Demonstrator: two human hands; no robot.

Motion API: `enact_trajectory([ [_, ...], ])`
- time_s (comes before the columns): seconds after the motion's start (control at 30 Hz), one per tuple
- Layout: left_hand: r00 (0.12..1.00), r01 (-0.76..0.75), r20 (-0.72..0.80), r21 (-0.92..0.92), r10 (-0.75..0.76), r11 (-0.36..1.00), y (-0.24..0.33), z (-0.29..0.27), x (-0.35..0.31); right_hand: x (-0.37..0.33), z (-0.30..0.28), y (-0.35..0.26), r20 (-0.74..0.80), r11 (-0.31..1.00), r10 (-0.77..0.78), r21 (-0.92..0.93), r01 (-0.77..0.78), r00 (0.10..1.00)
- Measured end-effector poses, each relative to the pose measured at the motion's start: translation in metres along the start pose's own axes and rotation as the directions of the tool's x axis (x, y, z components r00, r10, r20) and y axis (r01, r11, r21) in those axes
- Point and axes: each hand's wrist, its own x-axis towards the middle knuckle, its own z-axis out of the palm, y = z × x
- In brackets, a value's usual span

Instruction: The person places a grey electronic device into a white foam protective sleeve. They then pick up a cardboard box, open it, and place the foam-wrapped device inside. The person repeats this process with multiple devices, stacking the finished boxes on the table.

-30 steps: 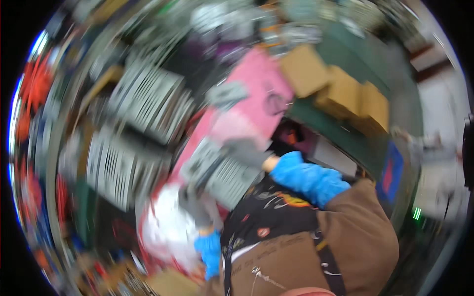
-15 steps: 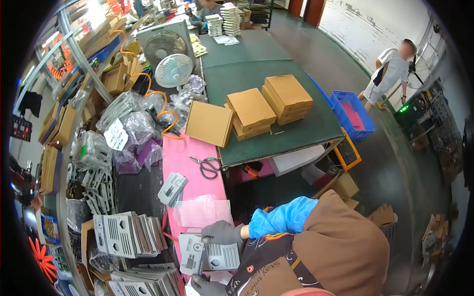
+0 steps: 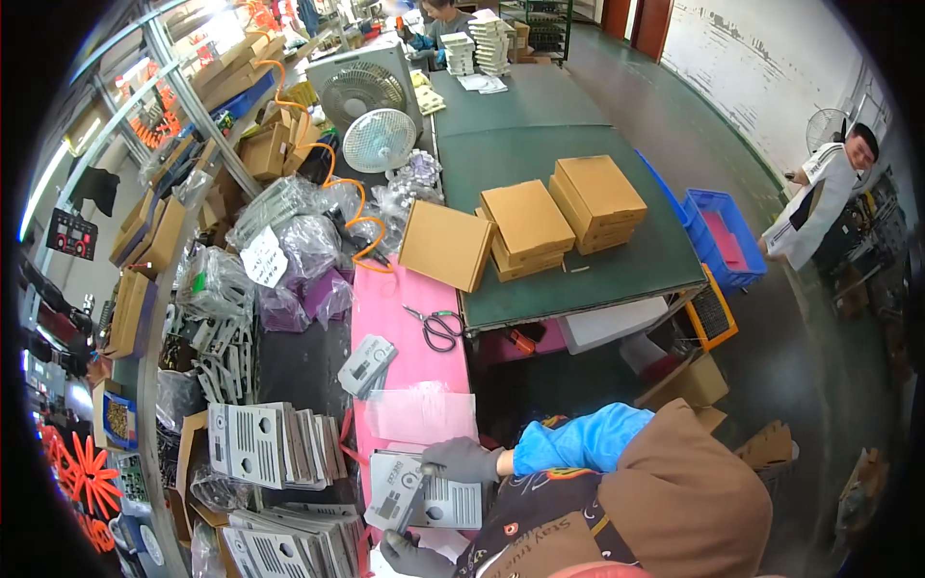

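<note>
Pinching a grey panel (image 3: pixel 391 493) between them, the gloved right hand (image 3: pixel 464 460) grips its upper right corner while the gloved left hand (image 3: pixel 416 556) closes on its lower end, some fingers hidden. The panel tilts above a slotted plate (image 3: pixel 453 503), over the pink sheet (image 3: pixel 397 299) at the tabletop's edge nearest the person. Just beyond lies a translucent bag (image 3: pixel 424 414); past it are a few small grey plates (image 3: pixel 366 364), and black-handled scissors (image 3: pixel 438 329) rest near the sheet's right edge. Slotted panels (image 3: pixel 275 445) stand stacked toward the tabletop's left edge. Cardboard boxes (image 3: pixel 525 220) sit near the adjoining green tabletop's (image 3: pixel 520 144) near edge.
</note>
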Motion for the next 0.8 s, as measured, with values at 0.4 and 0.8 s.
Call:
enact_trajectory([
  [0.4, 0.999, 0.036, -0.027, 0.115, -0.033, 0.993, 0.038, 0.014, -0.019, 0.001, 0.003, 0.005, -0.030, 1.000, -0.008, -0.012, 0.008, 1.000],
  [0.8, 1.000, 0.012, -0.011, 0.096, -0.011, 0.995, 0.028, 0.003, -0.017, 0.002, 0.003, -0.003, 0.033, 0.999, 0.017, -0.029, -0.016, 0.999],
])
